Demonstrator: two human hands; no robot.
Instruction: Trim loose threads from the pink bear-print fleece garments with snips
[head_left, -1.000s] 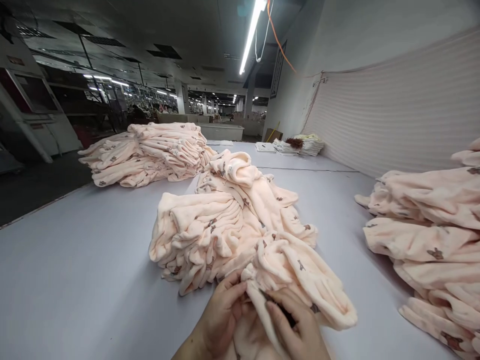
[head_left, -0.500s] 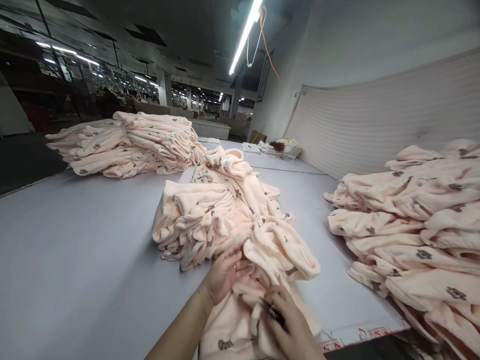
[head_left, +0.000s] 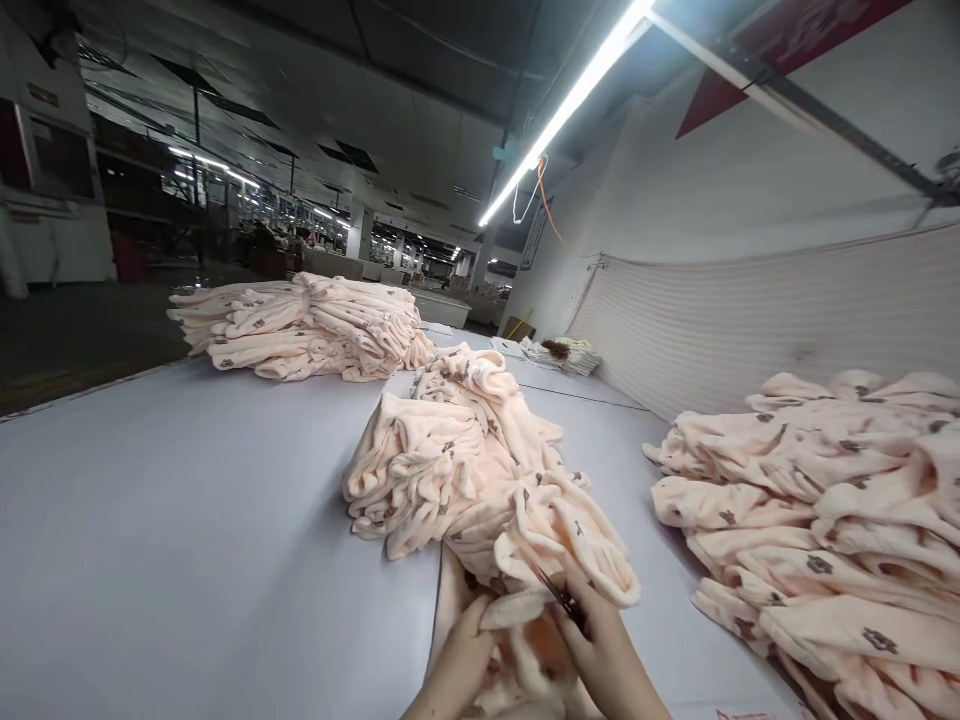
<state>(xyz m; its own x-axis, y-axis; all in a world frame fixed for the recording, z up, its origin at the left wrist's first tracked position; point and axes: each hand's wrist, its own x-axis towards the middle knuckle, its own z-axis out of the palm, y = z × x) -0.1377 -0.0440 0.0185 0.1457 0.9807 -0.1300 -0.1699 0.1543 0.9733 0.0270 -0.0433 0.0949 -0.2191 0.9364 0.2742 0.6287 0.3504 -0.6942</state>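
My left hand (head_left: 466, 645) pinches the edge of a pale pink fleece garment (head_left: 525, 665) with small brown motifs, at the bottom centre. My right hand (head_left: 600, 640) is closed around a dark pair of thread snips (head_left: 564, 600), whose blades point up and left over the fabric. Part of the snips is hidden by the fingers. Just beyond both hands lies a heap of similar pink fleece garments (head_left: 442, 470), with one rounded, folded piece (head_left: 577, 530) close to my right hand.
More pink fleece garments are stacked at the right (head_left: 817, 520) and far left (head_left: 315, 325) of the white table (head_left: 225, 520). White bundles (head_left: 570, 355) lie at the back, near a wall hung with striped cloth (head_left: 750, 300). A lit tube lamp (head_left: 570, 110) hangs overhead.
The view has tilted up. My left hand has gone from lying half open on the fabric to pinching its edge, closer to my right hand. The snips have turned to point up-left.
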